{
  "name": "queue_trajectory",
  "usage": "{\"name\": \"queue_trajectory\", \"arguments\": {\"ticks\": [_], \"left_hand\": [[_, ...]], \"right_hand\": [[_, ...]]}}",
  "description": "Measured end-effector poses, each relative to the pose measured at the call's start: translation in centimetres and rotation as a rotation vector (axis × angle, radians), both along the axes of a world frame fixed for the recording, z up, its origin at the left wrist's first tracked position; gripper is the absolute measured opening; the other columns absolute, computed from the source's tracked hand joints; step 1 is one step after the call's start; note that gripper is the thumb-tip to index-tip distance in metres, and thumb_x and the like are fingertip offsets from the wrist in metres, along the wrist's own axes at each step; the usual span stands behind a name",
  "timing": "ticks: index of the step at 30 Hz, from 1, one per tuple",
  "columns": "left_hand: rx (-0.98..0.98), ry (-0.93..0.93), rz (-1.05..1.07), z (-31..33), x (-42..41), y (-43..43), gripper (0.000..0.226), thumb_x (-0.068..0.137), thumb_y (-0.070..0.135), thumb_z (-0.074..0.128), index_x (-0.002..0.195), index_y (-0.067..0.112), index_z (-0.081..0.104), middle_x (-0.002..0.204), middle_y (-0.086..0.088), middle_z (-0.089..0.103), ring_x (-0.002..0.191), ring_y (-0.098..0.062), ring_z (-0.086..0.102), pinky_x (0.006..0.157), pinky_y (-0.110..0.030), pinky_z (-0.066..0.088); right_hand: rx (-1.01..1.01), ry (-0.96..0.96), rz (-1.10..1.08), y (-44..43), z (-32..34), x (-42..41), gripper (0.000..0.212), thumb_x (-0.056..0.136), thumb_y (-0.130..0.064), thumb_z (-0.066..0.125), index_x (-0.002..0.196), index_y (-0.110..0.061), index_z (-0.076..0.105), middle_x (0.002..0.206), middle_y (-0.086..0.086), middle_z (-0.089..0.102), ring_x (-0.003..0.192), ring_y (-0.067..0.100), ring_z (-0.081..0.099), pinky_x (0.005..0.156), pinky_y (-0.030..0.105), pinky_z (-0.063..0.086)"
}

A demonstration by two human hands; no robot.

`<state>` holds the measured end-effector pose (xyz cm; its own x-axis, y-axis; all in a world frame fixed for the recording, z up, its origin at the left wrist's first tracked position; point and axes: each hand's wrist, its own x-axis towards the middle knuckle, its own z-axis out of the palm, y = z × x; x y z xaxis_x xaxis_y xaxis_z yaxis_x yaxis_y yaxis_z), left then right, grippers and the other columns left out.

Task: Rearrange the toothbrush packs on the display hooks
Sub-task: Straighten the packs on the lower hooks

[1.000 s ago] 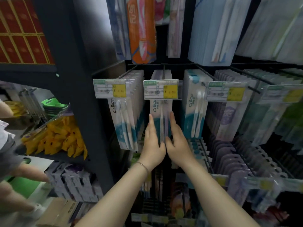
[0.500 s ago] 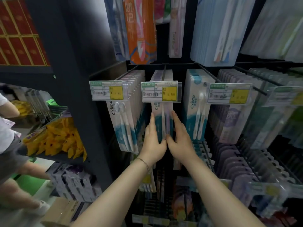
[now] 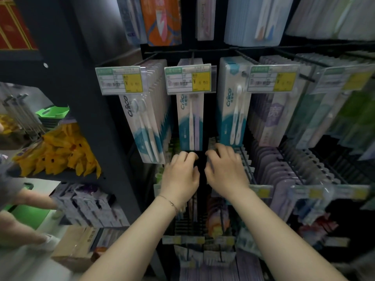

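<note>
The middle Crice toothbrush pack [image 3: 190, 122] hangs on its hook behind a price tag [image 3: 187, 79], with stacks of similar packs on the left hook [image 3: 148, 126] and the right hook [image 3: 233, 114]. Both hands are just below the middle pack and apart from it. My left hand [image 3: 180, 175] has loosely curled fingers and holds nothing. My right hand [image 3: 225, 169] is also loosely curled, its fingertips at the tops of the lower-row packs [image 3: 212, 141]; whether they touch is unclear.
More pack rows hang to the right [image 3: 284, 118] and above [image 3: 253, 21], and purple packs fill the lower hooks [image 3: 284, 171]. A dark shelf upright [image 3: 87, 98] stands at left with yellow bags [image 3: 58, 153] beyond it. Another person's arm [image 3: 24, 199] reaches in at lower left.
Both hands have let go of the middle pack's sides and dropped below its bottom edge, with fingers now curled. The pack hangs free.
</note>
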<state>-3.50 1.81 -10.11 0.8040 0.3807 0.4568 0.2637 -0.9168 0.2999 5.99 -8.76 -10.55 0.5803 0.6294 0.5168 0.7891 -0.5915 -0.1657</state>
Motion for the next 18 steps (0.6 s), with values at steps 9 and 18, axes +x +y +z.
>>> {"name": "queue_trajectory", "arguments": {"ticks": [9, 18], "left_hand": [[0.244, 0.004, -0.032, -2.3, -0.9, -2.6, 0.015, 0.078, 0.017, 0.065, 0.093, 0.015, 0.062, 0.080, -0.002, 0.058, 0.074, -0.027, 0.057, 0.059, -0.037, 0.041], [0.219, 0.004, -0.147, -4.9, -1.4, -4.5, 0.018, 0.081, 0.020, 0.053, 0.095, 0.014, 0.061, 0.081, -0.003, 0.058, 0.074, -0.028, 0.058, 0.056, -0.034, 0.038]], "right_hand": [[0.028, -0.086, -0.020, -3.3, -2.3, -2.4, 0.021, 0.076, -0.015, 0.063, 0.096, -0.009, 0.065, 0.104, 0.014, 0.061, 0.097, 0.034, 0.058, 0.073, 0.041, 0.045], [0.051, -0.090, -0.120, -5.8, -5.0, -4.1, 0.015, 0.076, -0.014, 0.060, 0.090, -0.009, 0.064, 0.086, 0.010, 0.057, 0.080, 0.031, 0.055, 0.064, 0.037, 0.040]]}}
